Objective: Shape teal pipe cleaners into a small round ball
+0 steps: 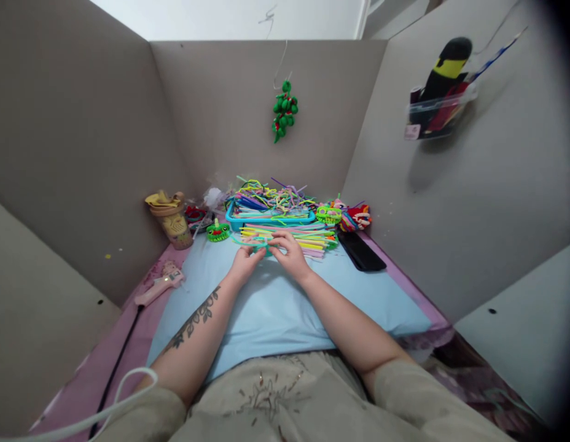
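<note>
left hand (244, 263) closed lightly on a teal pipe cleaner (248, 243), fingers pinched at its bent loop. right hand (289, 253) just beside, fingertips narrowed on the same strand near its right end, knuckles up. both hands resting over the far part of the pale blue mat (285, 307), wrists on it.

directly beyond the fingertips: loose row of coloured pipe cleaners (296, 238) lying flat, touching or nearly touching the right hand. beyond that, blue tray (266, 218) heaped with tangled strands. no open gap forward of the hands.

left of the left hand: small green made piece (217, 231) near, then a tan lidded cup (172, 221) against the wall. nearer and further left, pink glue gun (160, 283) on the mat's edge, black cord trailing off toward the body.

right of the right hand: black flat device (361, 252) near, lying along the mat's right edge; coloured made pieces (344, 216) past it by the corner.

open mat behind the hands, toward the body, between the forearms. grey partition walls (82, 153) close on left, far and right sides; green hanging ornament (284, 112) on the far wall above the tray.
</note>
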Motion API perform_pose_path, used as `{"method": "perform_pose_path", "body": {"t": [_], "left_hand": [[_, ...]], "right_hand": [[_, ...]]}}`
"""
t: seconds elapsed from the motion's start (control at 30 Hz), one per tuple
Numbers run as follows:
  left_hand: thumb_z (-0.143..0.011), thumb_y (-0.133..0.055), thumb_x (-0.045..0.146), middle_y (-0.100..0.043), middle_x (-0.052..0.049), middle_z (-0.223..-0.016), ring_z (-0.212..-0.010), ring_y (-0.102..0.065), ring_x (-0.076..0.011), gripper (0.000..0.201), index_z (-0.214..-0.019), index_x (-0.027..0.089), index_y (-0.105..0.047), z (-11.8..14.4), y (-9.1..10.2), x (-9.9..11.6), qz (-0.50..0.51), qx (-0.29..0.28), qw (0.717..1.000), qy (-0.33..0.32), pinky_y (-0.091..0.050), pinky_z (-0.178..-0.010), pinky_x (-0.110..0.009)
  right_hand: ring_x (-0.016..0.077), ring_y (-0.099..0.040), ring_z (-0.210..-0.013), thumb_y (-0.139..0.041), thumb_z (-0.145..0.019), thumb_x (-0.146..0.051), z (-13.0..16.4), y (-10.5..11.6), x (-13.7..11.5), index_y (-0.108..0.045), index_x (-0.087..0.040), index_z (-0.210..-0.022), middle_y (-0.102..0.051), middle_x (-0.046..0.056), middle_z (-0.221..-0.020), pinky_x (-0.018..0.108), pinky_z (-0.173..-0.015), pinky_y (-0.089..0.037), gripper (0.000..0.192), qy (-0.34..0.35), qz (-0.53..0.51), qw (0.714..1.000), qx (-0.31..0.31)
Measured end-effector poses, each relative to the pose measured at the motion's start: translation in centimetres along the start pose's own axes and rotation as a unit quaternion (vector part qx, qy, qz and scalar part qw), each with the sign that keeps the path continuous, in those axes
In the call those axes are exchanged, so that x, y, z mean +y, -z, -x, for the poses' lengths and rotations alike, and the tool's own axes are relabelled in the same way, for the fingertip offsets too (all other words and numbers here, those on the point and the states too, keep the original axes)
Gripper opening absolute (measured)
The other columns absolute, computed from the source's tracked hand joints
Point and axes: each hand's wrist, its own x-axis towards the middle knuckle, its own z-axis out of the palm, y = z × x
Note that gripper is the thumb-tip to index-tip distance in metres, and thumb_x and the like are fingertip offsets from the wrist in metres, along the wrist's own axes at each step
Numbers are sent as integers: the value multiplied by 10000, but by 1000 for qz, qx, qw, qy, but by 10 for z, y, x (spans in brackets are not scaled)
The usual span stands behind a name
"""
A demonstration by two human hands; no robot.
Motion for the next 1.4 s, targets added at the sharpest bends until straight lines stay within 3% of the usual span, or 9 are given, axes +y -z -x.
{"method": "perform_pose_path", "body": {"t": [0.17,0.37,0.53,0.67,0.87,0.97,1.1,1.27,1.4], "left_hand": [[-673,-687,363,-565,-112,-1185,-1115,-521,-245,234,-781,162,-635,0,1,-3,13,-12,1000,-13,-477,-841,-340],[-660,-686,457,-624,-84,-1040,-958,-601,-218,356,-853,176,-582,0,2,1,122,-6,991,49,-515,-784,-354],[-663,-679,473,-637,-73,-1000,-938,-613,-214,368,-859,183,-568,0,4,3,147,-14,988,44,-501,-815,-377],[-666,-679,431,-588,-105,-1139,-1096,-539,-258,306,-797,173,-582,1,3,6,86,-9,996,-2,-480,-844,-382],[-679,-676,354,-451,-120,-1282,-1237,-406,-273,214,-774,173,-612,4,1,5,-29,-7,998,-56,-508,-784,-348],[-682,-674,310,-448,-119,-1270,-1192,-452,-262,180,-782,174,-611,4,2,1,-69,15,994,-83,-507,-796,-363],[-710,-648,267,-446,-125,-1267,-1211,-434,-270,132,-793,170,-613,4,4,-2,-131,-3,984,-122,-483,-851,-387],[-705,-655,231,-434,-114,-1264,-1236,-406,-276,132,-811,174,-602,5,4,1,-169,-23,974,-147,-459,-906,-407],[-658,-689,243,-416,-125,-1273,-1204,-434,-294,231,-823,175,-543,5,4,-2,-113,-8,987,-114,-534,-722,-364]], "right_hand": [[203,-529,-1036,-590,-770,-243,2,0,-2,-667,-239,-816,-533,65,-1124,386,-934,-420,89,-12,0,1000,-10],[216,-473,-1135,-567,-775,-323,-1,4,7,-624,-218,-906,-490,93,-1184,320,-803,-498,177,-92,-45,991,83],[211,-489,-1117,-601,-732,-392,-3,1,16,-665,-219,-848,-515,88,-1151,319,-818,-491,218,-135,-92,985,49],[215,-515,-1087,-654,-669,-428,-3,-4,21,-658,-207,-841,-541,85,-1154,328,-815,-486,280,-165,-161,972,47],[160,-593,-835,-680,-640,-433,0,-10,23,-565,-215,-898,-598,48,-1001,325,-710,-510,357,-290,-283,914,29],[174,-570,-954,-685,-652,-395,1,-7,23,-523,-250,-1040,-538,59,-1147,325,-757,-504,445,-243,-241,938,58],[211,-474,-1145,-636,-714,-383,1,0,21,-600,-234,-1016,-507,73,-1198,319,-850,-464,339,-154,-142,978,-8],[228,-447,-1197,-643,-718,-421,1,4,22,-654,-214,-852,-519,73,-1217,354,-945,-396,247,-152,-137,975,-83],[236,-486,-1163,-642,-730,-436,1,2,25,-651,-207,-830,-546,67,-1225,397,-993,-336,250,-157,-168,968,-98]]}}
